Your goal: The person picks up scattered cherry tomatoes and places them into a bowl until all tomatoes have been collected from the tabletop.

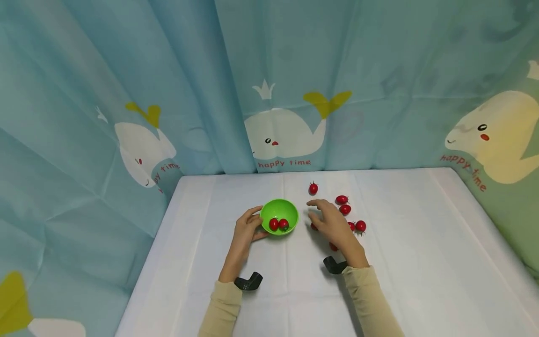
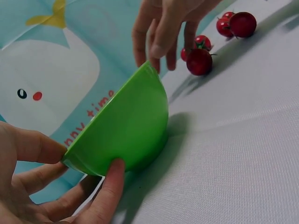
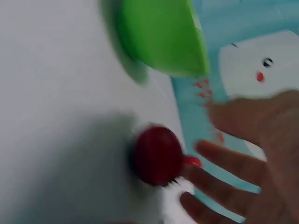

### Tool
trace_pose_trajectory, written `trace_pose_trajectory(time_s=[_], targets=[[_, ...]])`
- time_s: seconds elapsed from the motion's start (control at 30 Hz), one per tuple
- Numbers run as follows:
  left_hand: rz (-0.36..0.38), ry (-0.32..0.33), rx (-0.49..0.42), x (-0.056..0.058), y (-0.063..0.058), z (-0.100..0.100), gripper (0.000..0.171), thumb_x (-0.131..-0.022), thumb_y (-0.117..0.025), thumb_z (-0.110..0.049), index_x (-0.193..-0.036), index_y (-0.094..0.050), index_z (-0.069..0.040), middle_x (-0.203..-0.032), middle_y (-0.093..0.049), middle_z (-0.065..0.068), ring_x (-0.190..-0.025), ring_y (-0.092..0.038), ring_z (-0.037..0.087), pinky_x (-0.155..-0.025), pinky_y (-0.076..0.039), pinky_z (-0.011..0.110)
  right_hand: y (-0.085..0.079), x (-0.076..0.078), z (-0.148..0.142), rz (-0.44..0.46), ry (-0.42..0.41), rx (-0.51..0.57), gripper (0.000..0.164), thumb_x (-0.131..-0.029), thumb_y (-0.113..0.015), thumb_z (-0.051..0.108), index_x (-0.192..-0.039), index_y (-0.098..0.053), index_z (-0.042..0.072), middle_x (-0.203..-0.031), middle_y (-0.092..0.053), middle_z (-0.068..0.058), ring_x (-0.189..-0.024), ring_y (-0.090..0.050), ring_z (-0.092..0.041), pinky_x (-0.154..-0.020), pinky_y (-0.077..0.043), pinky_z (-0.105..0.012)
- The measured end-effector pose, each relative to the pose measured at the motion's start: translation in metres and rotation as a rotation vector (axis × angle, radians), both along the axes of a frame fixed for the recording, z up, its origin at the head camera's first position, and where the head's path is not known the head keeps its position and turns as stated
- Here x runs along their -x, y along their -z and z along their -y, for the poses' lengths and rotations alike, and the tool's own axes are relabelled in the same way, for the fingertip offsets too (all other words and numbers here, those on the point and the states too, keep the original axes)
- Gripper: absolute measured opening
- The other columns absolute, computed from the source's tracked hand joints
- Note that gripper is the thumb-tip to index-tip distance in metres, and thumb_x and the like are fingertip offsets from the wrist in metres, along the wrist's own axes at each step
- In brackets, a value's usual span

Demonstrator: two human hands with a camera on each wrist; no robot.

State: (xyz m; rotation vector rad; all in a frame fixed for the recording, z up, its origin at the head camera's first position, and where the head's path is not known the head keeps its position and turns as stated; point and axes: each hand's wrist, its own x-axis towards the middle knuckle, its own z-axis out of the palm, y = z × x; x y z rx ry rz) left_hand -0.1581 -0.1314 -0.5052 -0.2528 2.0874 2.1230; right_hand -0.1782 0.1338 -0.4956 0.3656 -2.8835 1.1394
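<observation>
A green bowl (image 1: 278, 207) stands on the white cloth with two cherry tomatoes (image 1: 279, 224) inside. My left hand (image 1: 245, 230) grips its left side; in the left wrist view the thumb presses the bowl's outer wall (image 2: 133, 123) while a finger meets the rim. To the right of the bowl, my right hand (image 1: 333, 223) hovers with fingers spread and holds nothing. Partly hidden under that hand lies a cherry tomato (image 1: 314, 226). The right wrist view, blurred, has a tomato (image 3: 159, 155) below the fingers, apart from them.
Several more cherry tomatoes lie right of the bowl: one at the back (image 1: 313, 188), a pair (image 1: 345, 209) beyond the right hand, others (image 1: 360, 226) beside it, one (image 1: 333, 246) under the wrist. A blue whale-print curtain (image 1: 286, 47) hangs behind the white-covered table (image 1: 421, 262).
</observation>
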Motion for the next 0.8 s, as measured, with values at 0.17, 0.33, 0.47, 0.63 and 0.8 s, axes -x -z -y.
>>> trace_pose_trajectory(time_s=[0.17,0.33,0.47,0.63,0.8], targets=[[-0.006,0.005,0.004,0.008,-0.009,0.003,0.045,-0.103,-0.053,-0.006,-0.147,-0.058,-0.009,-0.14,-0.064,0.024,-0.126,-0.065,0.035,-0.087,-0.067,0.041,-0.013,0.004,-0.012,0.114,-0.096,-0.048,0.04,-0.098,-0.071,0.02,-0.137,-0.064,0.009,-0.137,-0.067,-0.014,-0.125,-0.062,-0.035,-0.108,-0.054,-0.056],[-0.007,0.013,0.004,0.012,-0.01,0.002,0.045,-0.103,-0.053,-0.005,-0.148,-0.057,-0.008,-0.141,-0.063,0.025,-0.129,-0.063,0.037,-0.088,-0.066,0.042,-0.012,0.005,-0.017,0.129,-0.138,-0.082,0.034,-0.095,-0.075,0.014,-0.128,-0.068,0.007,-0.125,-0.071,-0.012,-0.11,-0.066,-0.029,-0.102,-0.058,-0.051],[-0.006,0.002,0.004,0.011,-0.006,0.002,0.045,-0.103,-0.053,-0.005,-0.147,-0.058,-0.007,-0.141,-0.063,0.025,-0.128,-0.063,0.037,-0.088,-0.066,0.042,-0.007,0.005,-0.017,0.127,-0.158,-0.085,0.028,-0.094,-0.075,0.01,-0.121,-0.07,0.006,-0.114,-0.073,-0.01,-0.102,-0.066,-0.024,-0.097,-0.059,-0.048],[0.0,-0.011,0.01,0.004,-0.001,0.002,0.044,-0.103,-0.053,-0.006,-0.147,-0.058,-0.007,-0.139,-0.064,0.025,-0.125,-0.065,0.034,-0.087,-0.067,0.041,-0.001,0.004,-0.013,0.126,-0.148,-0.076,0.026,-0.094,-0.076,0.01,-0.119,-0.07,0.006,-0.106,-0.072,-0.009,-0.096,-0.064,-0.023,-0.091,-0.06,-0.044],[-0.001,-0.008,0.008,-0.002,-0.001,0.0,0.045,-0.103,-0.053,-0.007,-0.147,-0.058,-0.009,-0.14,-0.064,0.024,-0.123,-0.066,0.031,-0.086,-0.067,0.038,0.0,-0.001,-0.005,0.014,-0.097,-0.028,0.028,-0.094,-0.076,0.011,-0.12,-0.069,0.004,-0.109,-0.072,-0.011,-0.097,-0.064,-0.025,-0.09,-0.059,-0.046]])
